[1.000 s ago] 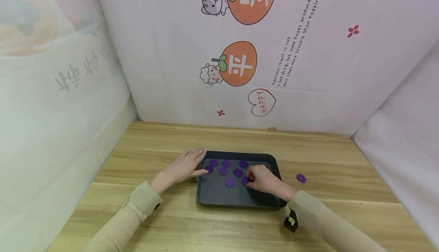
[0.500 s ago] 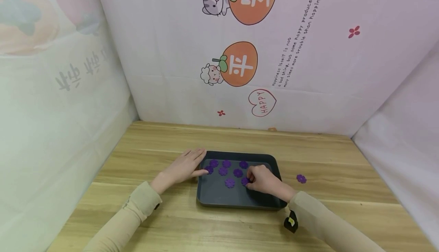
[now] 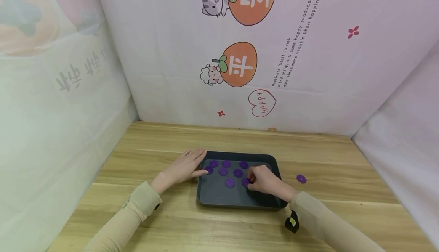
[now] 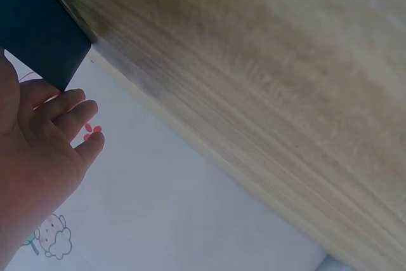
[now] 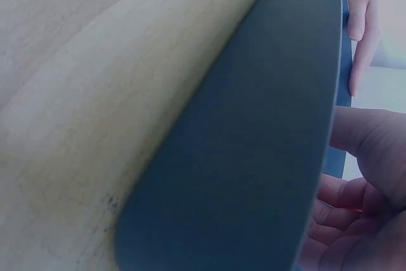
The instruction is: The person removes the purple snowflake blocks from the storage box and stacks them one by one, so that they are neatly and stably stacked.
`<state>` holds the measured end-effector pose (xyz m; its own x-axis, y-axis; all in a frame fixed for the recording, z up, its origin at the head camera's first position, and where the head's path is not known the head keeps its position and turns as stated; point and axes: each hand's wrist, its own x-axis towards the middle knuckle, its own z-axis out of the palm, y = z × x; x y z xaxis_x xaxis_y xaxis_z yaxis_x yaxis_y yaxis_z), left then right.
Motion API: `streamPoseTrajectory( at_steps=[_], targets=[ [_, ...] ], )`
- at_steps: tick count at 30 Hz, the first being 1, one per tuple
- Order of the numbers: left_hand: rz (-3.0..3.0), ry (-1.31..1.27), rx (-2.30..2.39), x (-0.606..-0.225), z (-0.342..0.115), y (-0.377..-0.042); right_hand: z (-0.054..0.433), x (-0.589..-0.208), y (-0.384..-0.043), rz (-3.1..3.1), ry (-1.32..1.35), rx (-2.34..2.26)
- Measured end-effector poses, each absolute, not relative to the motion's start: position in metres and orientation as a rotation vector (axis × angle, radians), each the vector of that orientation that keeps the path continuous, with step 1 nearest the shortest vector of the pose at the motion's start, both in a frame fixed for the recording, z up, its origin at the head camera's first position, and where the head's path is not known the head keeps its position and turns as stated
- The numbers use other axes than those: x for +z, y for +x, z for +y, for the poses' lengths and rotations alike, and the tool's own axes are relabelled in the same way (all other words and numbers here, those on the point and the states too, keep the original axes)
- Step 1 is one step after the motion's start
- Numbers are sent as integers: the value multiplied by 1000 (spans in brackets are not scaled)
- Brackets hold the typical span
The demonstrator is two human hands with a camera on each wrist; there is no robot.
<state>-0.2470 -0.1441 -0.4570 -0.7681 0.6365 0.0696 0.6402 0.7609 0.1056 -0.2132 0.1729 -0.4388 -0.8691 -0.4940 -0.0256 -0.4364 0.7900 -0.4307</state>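
Right hand (image 3: 265,179) pinches a purple flower piece (image 3: 245,182), likely positioning it (left hand (image 3: 183,167), fingers outstretched, touches the tray (image 3: 221,197)); gentle release seems needed.

Beige slvs (image 3: 114,221), blk/yel wrist pc (image 3: 292,228)

The tray (image 3: 219,196) looks like smooth, satin-matt metal; the flower-shaped pieces (image 3: 229,183) look matt. The tabletop (image 3: 164,221) is smooth, wood-grained, faintly glossy. The far backdrop (image 3: 171,53) looks like creased cloth, the sleeves (image 3: 332,221) matt cloth.
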Motion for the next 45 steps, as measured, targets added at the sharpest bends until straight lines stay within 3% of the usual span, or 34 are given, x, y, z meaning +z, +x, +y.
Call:
streamPoseTrajectory(
  at_steps=[27,45],
  targets=[
    [-2917,-1053,-206,-456,-144,-247,202,-424,-215,2867,-772,-711],
    [-2945,-1043,-185,-457,-142,-245,230,-409,-218,2904,-578,-701]
  ],
)
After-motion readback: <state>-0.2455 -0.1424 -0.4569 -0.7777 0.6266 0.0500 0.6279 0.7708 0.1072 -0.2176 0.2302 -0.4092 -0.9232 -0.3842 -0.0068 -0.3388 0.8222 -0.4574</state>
